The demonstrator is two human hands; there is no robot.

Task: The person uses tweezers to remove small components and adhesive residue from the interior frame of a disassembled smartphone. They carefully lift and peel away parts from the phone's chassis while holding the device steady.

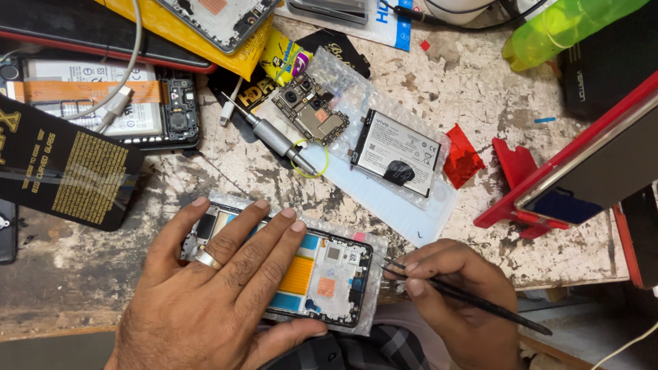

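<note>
Taking the opened phone frame point(301, 270) at the near edge of the desk point(493, 89) as the landmark: far to its left lies a black printed box point(65, 168), and behind that another opened phone with its white battery point(103, 103) showing. The left hand point(212, 294) lies flat on the left half of the frame, 4 fingers point(271, 236) spread apart and pressing down, thumb along the near edge, a ring on 1 finger; it pins the frame and grips nothing. The frame rests on clear bubble wrap, its long axis running left to right and tilting slightly nearer toward the right end.

Behind the frame, a silver screwdriver point(274, 137) lies slanted, beside a bare circuit board point(310, 109) and a loose white battery point(399, 154) on a second sheet of wrap.

Just right of the frame, the right hand point(456, 294) has its fingers pinched together on black tweezers point(473, 298). The tweezers point left, tips touching or nearly touching the frame's right end, so the work spot lies directly left of those fingers, and the right hand is the nearer one to it.

Further right and behind, a red phone stand point(521, 181) props up a device, with a green bottle point(562, 27) at the far corner.
</note>
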